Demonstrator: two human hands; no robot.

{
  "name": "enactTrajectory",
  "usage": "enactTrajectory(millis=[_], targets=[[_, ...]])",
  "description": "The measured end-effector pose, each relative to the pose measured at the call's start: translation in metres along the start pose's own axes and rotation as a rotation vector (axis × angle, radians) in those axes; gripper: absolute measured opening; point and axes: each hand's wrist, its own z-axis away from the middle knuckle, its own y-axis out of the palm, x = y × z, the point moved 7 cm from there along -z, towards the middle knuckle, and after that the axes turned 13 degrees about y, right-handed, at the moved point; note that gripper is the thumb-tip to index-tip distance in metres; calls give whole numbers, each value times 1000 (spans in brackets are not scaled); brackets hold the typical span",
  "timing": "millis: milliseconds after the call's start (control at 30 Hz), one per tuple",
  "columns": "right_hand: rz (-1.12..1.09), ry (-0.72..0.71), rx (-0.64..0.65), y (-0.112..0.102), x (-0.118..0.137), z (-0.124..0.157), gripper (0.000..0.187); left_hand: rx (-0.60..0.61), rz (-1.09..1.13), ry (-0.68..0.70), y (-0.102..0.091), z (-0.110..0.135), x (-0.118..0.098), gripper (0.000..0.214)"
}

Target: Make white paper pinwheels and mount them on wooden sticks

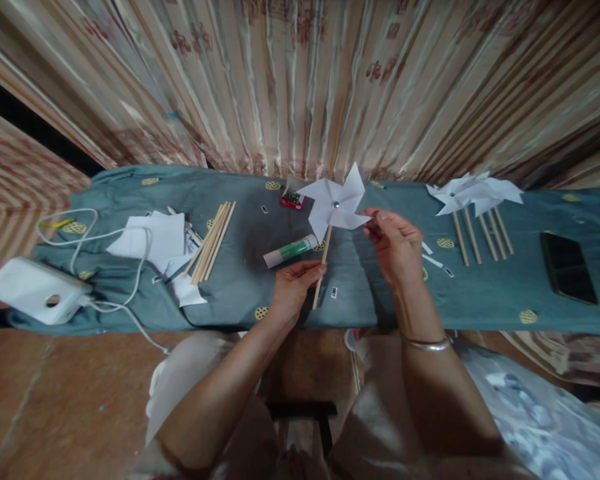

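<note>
A white paper pinwheel on a wooden stick is held up above the cloth-covered table, a silvery pin at its centre. My left hand grips the stick low down between thumb and fingers. Closed in a pinch, my right hand has the tip of the pinwheel's right blade at its fingertips. Behind the stick lies a glue stick with a green label. A small red box of dark pins stands open just left of the blades.
Finished-looking pinwheels lie at the right, beside a black phone. Several loose wooden sticks and white paper pieces are on the left, near a white power bank with a cable. A curtain hangs behind the table.
</note>
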Motion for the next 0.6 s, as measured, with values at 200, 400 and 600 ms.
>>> enactTrajectory(millis=[200, 400, 600], targets=[[-40, 24, -9, 4, -3, 2, 27, -4, 17, 11, 1, -2, -1, 34], [-43, 43, 3, 9, -8, 3, 27, -13, 17, 26, -1, -4, -2, 31], [-30, 53, 8, 14, -10, 5, 27, -17, 0, 37, -3, -6, -2, 28]])
